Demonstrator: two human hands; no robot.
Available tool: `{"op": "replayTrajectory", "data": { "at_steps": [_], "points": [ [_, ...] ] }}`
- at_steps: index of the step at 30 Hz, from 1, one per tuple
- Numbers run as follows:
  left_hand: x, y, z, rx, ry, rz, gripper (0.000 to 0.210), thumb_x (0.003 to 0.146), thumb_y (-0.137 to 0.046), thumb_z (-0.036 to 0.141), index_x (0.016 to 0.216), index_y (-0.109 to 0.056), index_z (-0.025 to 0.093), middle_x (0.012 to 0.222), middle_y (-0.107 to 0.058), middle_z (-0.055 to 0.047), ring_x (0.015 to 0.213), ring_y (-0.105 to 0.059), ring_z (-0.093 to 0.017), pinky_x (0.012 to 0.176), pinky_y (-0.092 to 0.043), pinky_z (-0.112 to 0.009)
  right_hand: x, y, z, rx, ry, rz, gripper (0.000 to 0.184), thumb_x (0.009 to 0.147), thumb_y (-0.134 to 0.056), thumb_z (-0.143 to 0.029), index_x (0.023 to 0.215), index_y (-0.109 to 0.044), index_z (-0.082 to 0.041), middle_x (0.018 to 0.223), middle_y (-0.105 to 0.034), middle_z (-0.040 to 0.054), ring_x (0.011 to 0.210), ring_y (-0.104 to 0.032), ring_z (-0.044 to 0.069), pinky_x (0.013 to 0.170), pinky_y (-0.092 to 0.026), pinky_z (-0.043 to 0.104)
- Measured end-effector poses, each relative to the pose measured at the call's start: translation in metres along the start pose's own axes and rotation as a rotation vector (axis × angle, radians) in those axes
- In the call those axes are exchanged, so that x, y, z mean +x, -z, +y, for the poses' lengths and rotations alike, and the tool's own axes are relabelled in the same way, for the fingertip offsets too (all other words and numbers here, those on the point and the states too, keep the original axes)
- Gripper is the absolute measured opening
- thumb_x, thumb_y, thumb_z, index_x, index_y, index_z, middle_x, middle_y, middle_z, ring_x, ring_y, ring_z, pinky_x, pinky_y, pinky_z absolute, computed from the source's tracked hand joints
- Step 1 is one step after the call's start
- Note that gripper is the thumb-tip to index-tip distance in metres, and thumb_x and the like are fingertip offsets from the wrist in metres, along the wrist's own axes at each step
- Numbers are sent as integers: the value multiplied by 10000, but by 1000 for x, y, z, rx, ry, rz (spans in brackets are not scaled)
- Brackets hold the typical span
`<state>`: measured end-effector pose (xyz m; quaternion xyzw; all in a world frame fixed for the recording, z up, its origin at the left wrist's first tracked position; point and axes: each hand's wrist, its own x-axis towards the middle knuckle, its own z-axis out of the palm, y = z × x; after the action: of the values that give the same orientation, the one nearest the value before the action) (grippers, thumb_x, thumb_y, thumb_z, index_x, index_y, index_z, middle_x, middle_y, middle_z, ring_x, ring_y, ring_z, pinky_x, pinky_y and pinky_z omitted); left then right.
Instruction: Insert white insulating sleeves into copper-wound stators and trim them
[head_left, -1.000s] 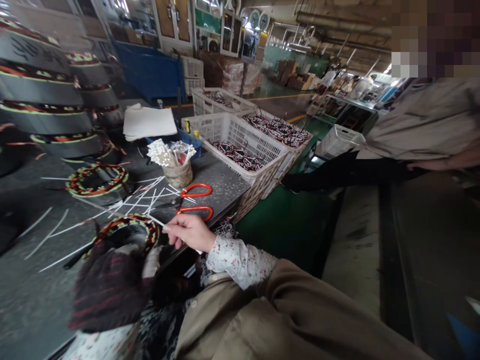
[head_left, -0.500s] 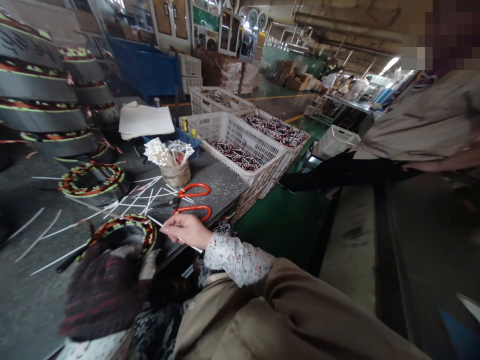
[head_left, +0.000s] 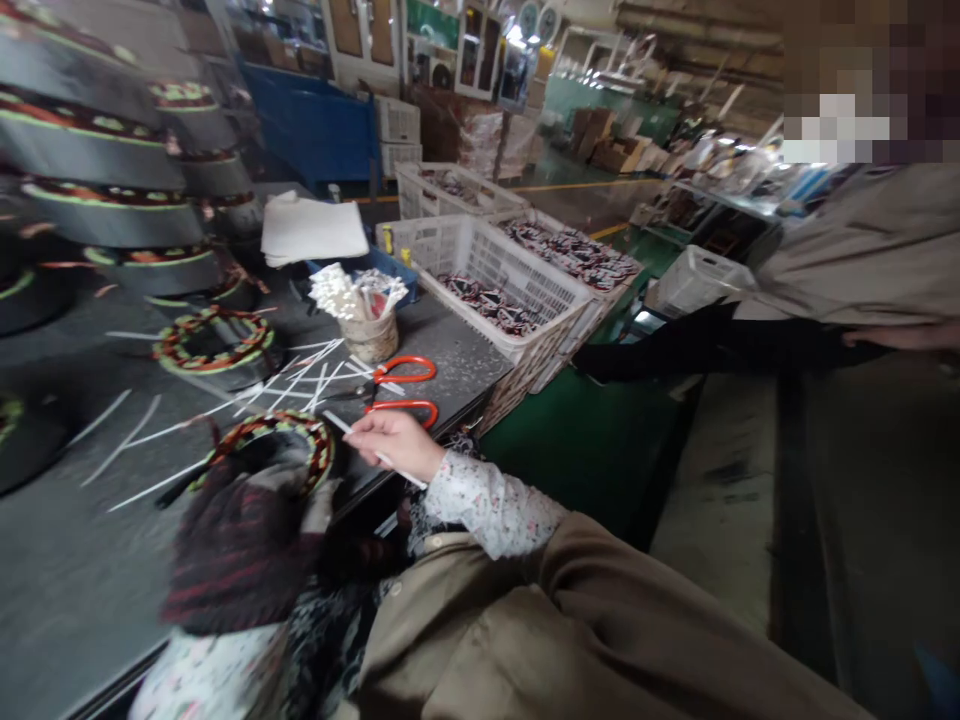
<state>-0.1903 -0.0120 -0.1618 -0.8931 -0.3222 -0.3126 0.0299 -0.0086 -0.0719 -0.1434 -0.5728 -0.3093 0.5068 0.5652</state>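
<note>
My left hand [head_left: 244, 540], in a dark maroon knitted glove, lies over the near rim of a motor stator [head_left: 322, 450] wound with copper wire, its fingers wrapped onto the ring and partly hidden. Just right of that stator, my right hand [head_left: 394, 443] is bare and pinches a thin white sleeving tube [head_left: 405, 474], which pokes out at both ends. Red-handled scissors [head_left: 405, 370] lie close beyond the right fingers. Loose white tubes [head_left: 300, 388] are scattered on the bench beside a second stator [head_left: 217, 350].
A cup [head_left: 371, 332] full of white tubes stands before a blue tray [head_left: 405, 280]. Stacked stators [head_left: 127, 215] rise at the left. White crates [head_left: 517, 345] with wound parts adjoin the bench [head_left: 465, 355]. Another person [head_left: 847, 240] is at the right.
The camera view has turned, so the bench and its contents appear farther right. My left hand stays on the stator, and my right hand still pinches the white tube.
</note>
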Motion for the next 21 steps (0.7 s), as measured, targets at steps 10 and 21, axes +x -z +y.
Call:
{"op": "replayTrajectory", "data": {
  "at_steps": [10,21],
  "points": [
    [-1,9,15,-54,8,6,332,964,-524,422,1077,-609,121,1034,-732,-71,1107,-690,-180,1177,-445,-466,-28,14,10,-113,18,-93,246,744,-674,-365,600,-572,-193,433,-480,-65,408,-364,49,424,-238,212],
    [-5,2,13,-34,-39,3,673,911,-602,349,1469,-311,110,1251,-663,-153,1153,-656,-265,1169,-431,-523,-16,0,5,-220,1,-188,205,678,-613,-333,529,-568,-198,403,-471,-37,399,-363,54,422,-243,222]
  ]
}}
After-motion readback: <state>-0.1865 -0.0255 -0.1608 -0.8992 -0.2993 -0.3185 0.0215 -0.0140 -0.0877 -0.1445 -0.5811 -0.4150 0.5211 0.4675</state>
